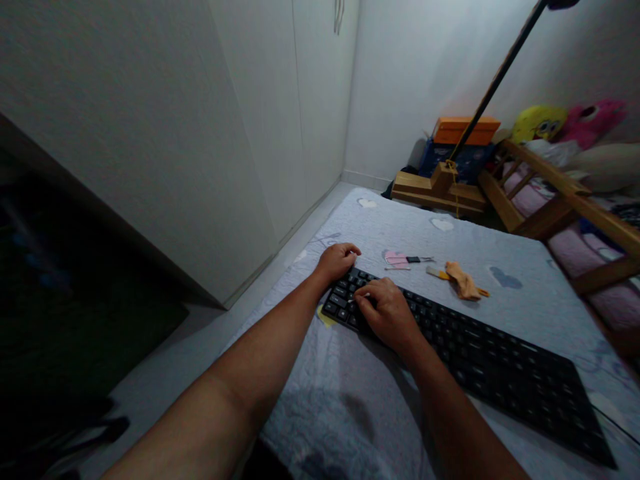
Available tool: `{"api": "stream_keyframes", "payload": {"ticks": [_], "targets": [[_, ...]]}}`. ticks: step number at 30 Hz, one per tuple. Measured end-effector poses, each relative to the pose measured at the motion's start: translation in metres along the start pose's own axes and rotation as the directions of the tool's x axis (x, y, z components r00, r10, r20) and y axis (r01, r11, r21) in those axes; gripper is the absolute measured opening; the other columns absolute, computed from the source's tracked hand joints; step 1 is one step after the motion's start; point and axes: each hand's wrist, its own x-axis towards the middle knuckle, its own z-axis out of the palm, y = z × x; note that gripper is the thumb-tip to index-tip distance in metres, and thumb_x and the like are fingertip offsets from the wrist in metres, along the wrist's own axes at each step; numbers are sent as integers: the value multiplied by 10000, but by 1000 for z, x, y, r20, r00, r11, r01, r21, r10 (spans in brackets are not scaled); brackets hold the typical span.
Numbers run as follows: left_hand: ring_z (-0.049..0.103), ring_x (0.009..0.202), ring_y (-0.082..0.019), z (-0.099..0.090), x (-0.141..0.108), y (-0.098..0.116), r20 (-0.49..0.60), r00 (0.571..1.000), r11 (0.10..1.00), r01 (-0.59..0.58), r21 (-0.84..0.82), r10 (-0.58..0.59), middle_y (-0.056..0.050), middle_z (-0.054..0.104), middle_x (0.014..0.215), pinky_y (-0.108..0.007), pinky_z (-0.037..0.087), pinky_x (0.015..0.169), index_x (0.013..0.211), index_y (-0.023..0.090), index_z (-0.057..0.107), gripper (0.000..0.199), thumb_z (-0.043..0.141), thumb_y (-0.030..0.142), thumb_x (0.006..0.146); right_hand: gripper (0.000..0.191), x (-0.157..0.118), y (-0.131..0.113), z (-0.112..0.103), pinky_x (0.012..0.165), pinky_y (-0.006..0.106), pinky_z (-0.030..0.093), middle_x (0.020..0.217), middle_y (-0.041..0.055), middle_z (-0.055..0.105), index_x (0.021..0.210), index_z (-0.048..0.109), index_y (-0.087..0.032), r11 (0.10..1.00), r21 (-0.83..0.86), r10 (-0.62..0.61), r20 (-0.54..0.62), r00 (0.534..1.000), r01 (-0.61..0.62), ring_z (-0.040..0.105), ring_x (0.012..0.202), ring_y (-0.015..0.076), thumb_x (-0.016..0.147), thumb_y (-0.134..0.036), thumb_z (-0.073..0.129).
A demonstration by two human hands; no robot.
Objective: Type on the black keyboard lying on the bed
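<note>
A black keyboard (500,360) lies at a slant on the covered surface, its left end farthest from me. My right hand (387,310) is over that end, fingers pinched on a thin cotton swab (353,299) whose white tip is at the keys. My left hand (340,261) rests at the keyboard's far left corner with its fingers curled; whether it grips anything is hidden. Beyond the keyboard lie another cotton swab (398,269) and a slim metal tool with a black grip (413,259). An orange cloth (463,281) lies across a yellow-handled brush (438,273).
A pale quilted cover with hearts (367,230) spreads under everything. A white wardrobe (260,133) stands on the left. At the back are a wooden stand with a pole (440,183) and an orange box (465,131). A wooden rail (575,193) runs along the right; a cable (615,425) leaves the keyboard.
</note>
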Motion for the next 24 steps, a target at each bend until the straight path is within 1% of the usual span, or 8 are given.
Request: {"api": "stream_keyframes", "payload": {"ticks": [9,13,24], "targets": [[637,711,-178,0,0,1,-1,1000,1000,-11,-8,11,-14,717,728,-278,495,716,1044,155,801,336,535,221,850,174,1,-3,-5,865,401,440,861,66,756,834,760,-217,999,-35,4,41,999,-2,609,899,254,922,-142,631],[639,710,-175,0,0,1,5,1000,1000,-7,-6,7,-12,717,731,-275,495,717,1042,155,800,330,538,220,852,192,1,-4,-5,850,396,441,847,64,750,820,752,-212,999,-29,-11,50,999,13,602,885,250,927,-138,612],[643,722,-180,0,0,1,-2,1000,1000,-10,11,10,-14,715,731,-282,503,737,1047,156,800,335,543,230,845,178,0,-7,-5,817,366,433,843,56,757,802,751,-209,999,-10,-36,93,995,37,610,858,234,903,-108,644]]}}
